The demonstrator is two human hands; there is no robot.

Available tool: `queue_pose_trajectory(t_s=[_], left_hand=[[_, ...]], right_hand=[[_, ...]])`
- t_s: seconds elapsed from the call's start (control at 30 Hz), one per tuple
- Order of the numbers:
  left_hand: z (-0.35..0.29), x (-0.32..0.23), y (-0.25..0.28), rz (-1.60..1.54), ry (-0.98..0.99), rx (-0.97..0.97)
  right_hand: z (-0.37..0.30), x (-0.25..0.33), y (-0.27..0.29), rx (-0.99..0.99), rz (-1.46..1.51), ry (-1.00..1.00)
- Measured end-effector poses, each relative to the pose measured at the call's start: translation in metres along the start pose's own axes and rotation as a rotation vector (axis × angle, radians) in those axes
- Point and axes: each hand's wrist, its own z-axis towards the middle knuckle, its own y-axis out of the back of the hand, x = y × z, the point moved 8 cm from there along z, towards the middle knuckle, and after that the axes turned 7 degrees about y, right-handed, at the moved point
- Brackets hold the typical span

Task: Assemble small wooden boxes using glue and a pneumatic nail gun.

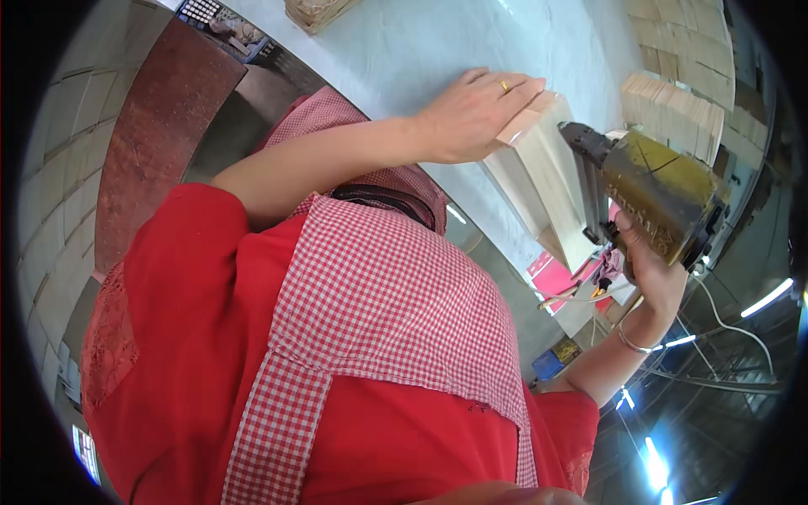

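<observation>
A pale wooden box (541, 187) with raised sides and a recessed middle stands on the light table top. My left hand (480, 114), a ring on one finger, grips its far end with the fingers laid over the corner. In my right hand (652, 263) is a worn yellow-olive nail gun (661, 189), the fingers wrapped round its handle and partly hidden behind it. The gun's dark nose points at the box's far right corner. From this angle I cannot tell whether the nose touches the wood.
Stacked thin wooden boards (673, 114) stand to the right on the light table (404, 63). A wooden piece (318, 13) lies at the far edge. A brown-red board (164, 139) is at left. A pale hose (741, 324) hangs at right. Pink material (551, 273) lies near the table's edge.
</observation>
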Motion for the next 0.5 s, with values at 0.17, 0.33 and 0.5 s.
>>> queue_pose_trajectory(t_s=[0.17, 0.33, 0.5], left_hand=[[-0.002, -0.001, -0.004, -0.004, 0.014, -0.108], [-0.002, 0.0, -0.007, 0.035, 0.036, -0.091], [-0.002, -0.002, -0.007, 0.031, 0.045, -0.088]], right_hand=[[-0.023, 0.008, -0.012, 0.034, 0.026, -0.058], [-0.026, 0.03, -0.023, 0.156, -0.072, 0.136], [-0.022, 0.033, -0.028, 0.165, -0.039, 0.12]])
